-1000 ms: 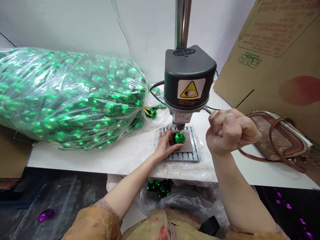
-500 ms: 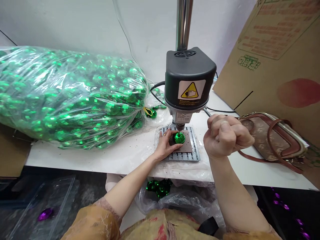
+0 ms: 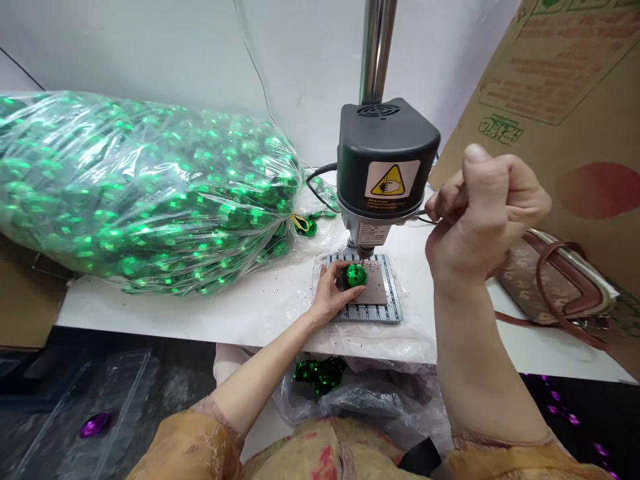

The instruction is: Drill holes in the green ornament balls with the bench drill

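My left hand (image 3: 333, 291) pinches a shiny green mirrored ball (image 3: 357, 275) between thumb and fingers. The ball rests on a brownish square board (image 3: 377, 293) on the slotted metal base (image 3: 395, 310) of a small drill press (image 3: 387, 160). Just above and beside the ball is the drill chuck (image 3: 367, 253); whether the bit touches the ball is hard to tell. My right hand (image 3: 487, 213) is closed in a fist at the feed lever (image 3: 420, 215) on the machine's right side. Most of that lever is hidden by the fingers.
A large clear bag of green mirrored balls (image 3: 150, 193) lies at left, tied with a yellow tie (image 3: 299, 223). At right a handbag (image 3: 560, 287) leans by a cardboard box (image 3: 550, 133). More green balls (image 3: 320, 375) sit in plastic below the table edge.
My right hand has risen with the lever and turned. The chuck has come up off the ball, and my left hand has shifted the ball slightly left of it.
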Tool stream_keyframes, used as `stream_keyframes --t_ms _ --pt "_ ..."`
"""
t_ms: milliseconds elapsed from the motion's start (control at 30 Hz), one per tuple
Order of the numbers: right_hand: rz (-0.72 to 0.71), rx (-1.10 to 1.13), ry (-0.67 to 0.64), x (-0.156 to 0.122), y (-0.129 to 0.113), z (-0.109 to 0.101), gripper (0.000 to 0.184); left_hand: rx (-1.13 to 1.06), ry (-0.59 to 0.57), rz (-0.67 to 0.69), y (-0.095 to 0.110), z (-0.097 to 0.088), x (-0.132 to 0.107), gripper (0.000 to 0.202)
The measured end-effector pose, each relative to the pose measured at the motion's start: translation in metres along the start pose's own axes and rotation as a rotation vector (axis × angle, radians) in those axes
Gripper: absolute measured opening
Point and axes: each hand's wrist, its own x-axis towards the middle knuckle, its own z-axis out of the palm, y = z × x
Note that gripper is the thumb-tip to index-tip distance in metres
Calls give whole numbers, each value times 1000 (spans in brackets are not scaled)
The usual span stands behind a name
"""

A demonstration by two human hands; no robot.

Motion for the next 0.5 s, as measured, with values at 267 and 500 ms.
stream_keyframes --t_ms 267,500 --pt "-31 9 -18 -3 5 -5 43 410 -328 649 0 -34 -126 44" --pt "-46 7 -29 -4 5 -6 42 600 -429 832 -28 -56 -155 52"
